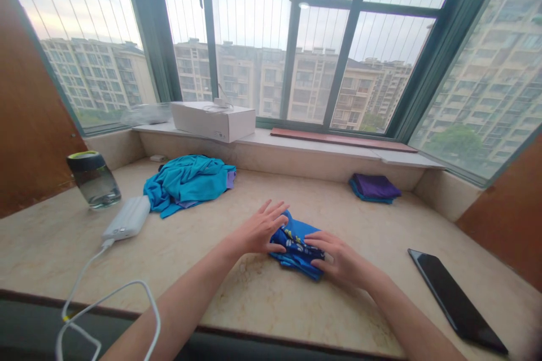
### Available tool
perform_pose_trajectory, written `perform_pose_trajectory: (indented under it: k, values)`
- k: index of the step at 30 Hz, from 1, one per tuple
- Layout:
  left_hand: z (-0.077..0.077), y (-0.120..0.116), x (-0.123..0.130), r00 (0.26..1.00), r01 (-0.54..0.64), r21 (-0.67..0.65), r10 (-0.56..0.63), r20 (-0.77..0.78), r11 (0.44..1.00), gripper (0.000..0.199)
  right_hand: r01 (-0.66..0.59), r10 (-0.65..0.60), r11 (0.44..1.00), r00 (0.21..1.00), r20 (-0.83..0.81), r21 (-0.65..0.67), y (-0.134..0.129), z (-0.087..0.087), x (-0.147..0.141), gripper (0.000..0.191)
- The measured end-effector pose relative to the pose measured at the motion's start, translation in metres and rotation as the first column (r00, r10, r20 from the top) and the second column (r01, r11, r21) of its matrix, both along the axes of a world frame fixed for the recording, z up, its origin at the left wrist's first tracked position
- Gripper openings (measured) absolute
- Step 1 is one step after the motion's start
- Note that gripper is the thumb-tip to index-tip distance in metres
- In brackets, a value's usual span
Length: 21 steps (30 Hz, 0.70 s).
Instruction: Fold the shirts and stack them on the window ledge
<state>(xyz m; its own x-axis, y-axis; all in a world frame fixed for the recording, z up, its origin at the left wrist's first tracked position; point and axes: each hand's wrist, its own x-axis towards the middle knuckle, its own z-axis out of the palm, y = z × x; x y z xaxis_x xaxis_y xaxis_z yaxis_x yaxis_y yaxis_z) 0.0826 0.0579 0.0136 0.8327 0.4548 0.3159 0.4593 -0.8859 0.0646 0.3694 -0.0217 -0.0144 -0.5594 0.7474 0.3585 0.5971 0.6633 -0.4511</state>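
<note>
A folded blue garment (pixel 302 245) with a dark printed band of yellow and white figures lies on the stone counter in front of me. My left hand (pixel 265 231) rests at its left end, fingers spread and the thumb apart on the near side. At the right end, my right hand (pixel 336 254) has its stretched fingers on the cloth, with the thumb apart from them. Both hands are open and touch the fabric. The palms hide the ends of the garment.
A loose teal cloth pile (pixel 190 180) lies left, near a water bottle (pixel 95 180) and a white power bank (pixel 127 219) with a cable (pixel 116 289). Folded purple and blue cloths (pixel 375 187) sit back right. A black phone (pixel 455 296) lies right; a white box (pixel 214 121) stands on the sill.
</note>
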Motion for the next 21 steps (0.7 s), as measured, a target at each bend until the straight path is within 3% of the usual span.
perform_pose_trajectory:
  k: [3,5,7,10,11,13,15,17,19,21]
  values:
    - [-0.001,-0.002,0.005,1.000,-0.016,-0.038,0.016,-0.006,0.999,0.084,0.027,-0.029,0.993,0.999,0.021,0.114,-0.002,-0.006,-0.004,0.031]
    - [-0.002,-0.004,0.008,0.998,-0.059,-0.028,0.058,-0.016,0.998,0.086,0.043,-0.046,0.983,0.999,0.011,0.181,-0.001,-0.009,-0.010,0.028]
    - [-0.004,-0.006,0.008,0.994,-0.105,-0.002,0.105,-0.020,0.994,0.071,0.101,-0.091,0.976,0.994,-0.057,0.195,-0.001,-0.010,-0.017,0.025]
    - [-0.007,-0.009,0.006,0.992,-0.129,0.013,0.129,0.008,0.992,0.036,0.240,-0.207,0.964,0.948,-0.242,0.114,-0.002,-0.008,-0.024,0.025]
    - [-0.008,-0.010,0.005,0.992,-0.125,0.015,0.125,0.025,0.992,0.032,0.273,-0.237,0.958,0.925,-0.296,0.086,-0.003,-0.007,-0.026,0.026]
    - [-0.009,-0.012,0.005,0.992,-0.114,0.024,0.113,0.061,0.993,0.044,0.301,-0.256,0.951,0.900,-0.353,0.078,-0.007,-0.005,-0.030,0.028]
    - [-0.009,-0.013,0.006,0.993,-0.097,0.040,0.094,0.072,0.994,0.069,0.263,-0.207,0.954,0.925,-0.319,0.144,-0.013,-0.004,-0.037,0.025]
    - [-0.008,-0.014,0.009,0.998,-0.053,0.061,0.051,0.040,0.997,0.087,0.130,-0.086,0.963,0.978,-0.188,0.235,-0.020,-0.003,-0.045,0.023]
    - [-0.008,-0.015,0.012,0.999,0.032,0.079,-0.031,-0.013,0.996,0.088,-0.046,0.055,0.958,0.998,-0.025,0.284,-0.029,-0.002,-0.053,0.024]
    - [-0.009,-0.016,0.015,0.994,0.095,0.104,-0.090,-0.056,0.990,0.072,-0.143,0.132,0.951,0.989,0.059,0.273,-0.037,-0.001,-0.058,0.027]
